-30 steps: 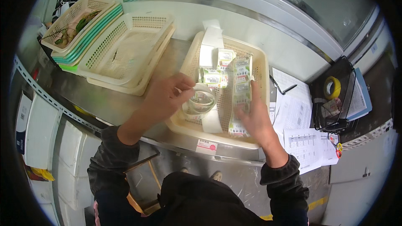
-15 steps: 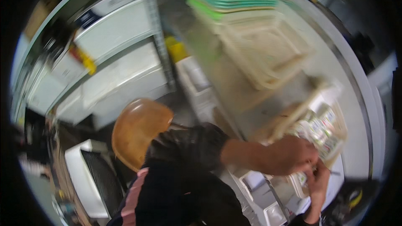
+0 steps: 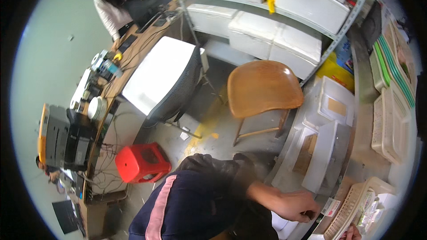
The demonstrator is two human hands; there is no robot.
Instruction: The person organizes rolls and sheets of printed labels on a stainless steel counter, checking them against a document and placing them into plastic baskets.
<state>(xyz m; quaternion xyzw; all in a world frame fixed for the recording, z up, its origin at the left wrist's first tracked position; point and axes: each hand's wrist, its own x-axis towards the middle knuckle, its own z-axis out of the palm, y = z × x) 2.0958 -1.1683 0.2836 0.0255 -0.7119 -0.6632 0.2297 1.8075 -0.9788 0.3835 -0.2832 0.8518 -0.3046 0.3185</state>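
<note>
Basket, cream and slotted, sits at the near right on the steel counter; the left hand curls closed at its near rim. The right hand barely shows, grip unclear. Farther left stands a wooden chair.

Chair behind hand; stool left; basket right.

Right hand cut off by edge.

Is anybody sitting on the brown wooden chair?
No, the brown wooden chair has a bare seat, and nobody is on it.
</note>
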